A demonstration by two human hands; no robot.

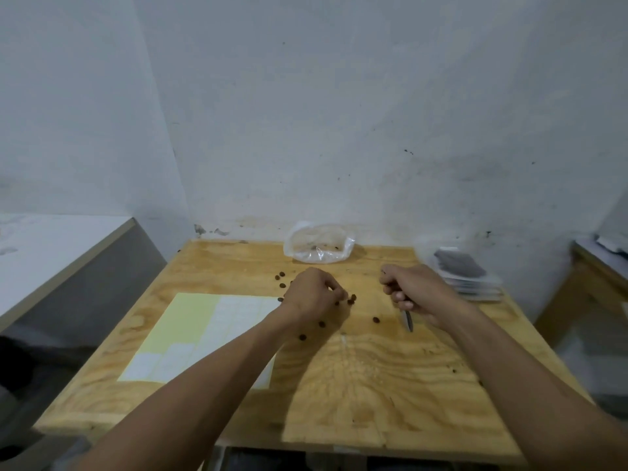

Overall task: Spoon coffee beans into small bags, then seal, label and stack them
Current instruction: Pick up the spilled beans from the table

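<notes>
A bare makeshift workroom: stained, whitewashed wall [339, 130] beyond the hands, a raw plywood table [373, 385], a label sheet [190, 334] lying on it.

A pale plywood table [373, 385] with wavy grain stands against a white wall. On its left part lies a flat yellow sheet of white rectangular labels [190, 338]. Dark brown coffee beans [376, 320] lie scattered across the middle. At the far edge sits a crumpled clear plastic bag [319, 244] with a few beans inside. At the far right rests a stack of small flat bags [465, 270], blurred.
</notes>
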